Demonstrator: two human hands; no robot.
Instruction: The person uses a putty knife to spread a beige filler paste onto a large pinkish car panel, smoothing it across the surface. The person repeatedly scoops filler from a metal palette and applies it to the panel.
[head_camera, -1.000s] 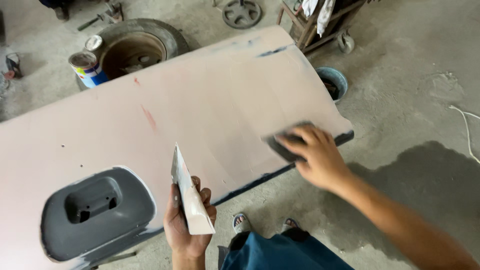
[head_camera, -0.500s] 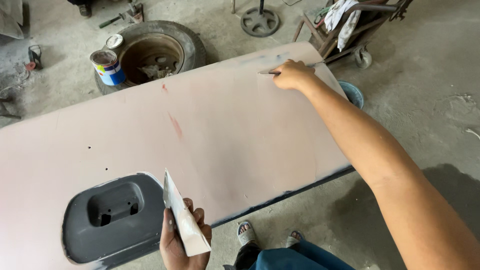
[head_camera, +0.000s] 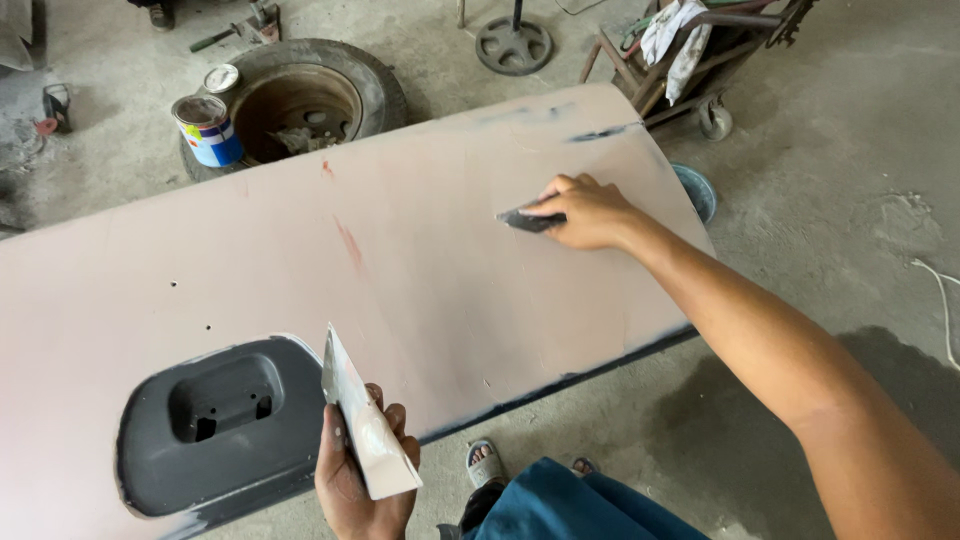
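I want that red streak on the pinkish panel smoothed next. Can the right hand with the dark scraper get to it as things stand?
Probably yes. The right hand presses the small dark scraper on the pinkish car body panel, and the red streak lies on bare panel to its left, with nothing between them.

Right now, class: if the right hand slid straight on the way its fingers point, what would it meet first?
The right hand points left across the pinkish panel; first comes bare panel, then probably the reddish smear.
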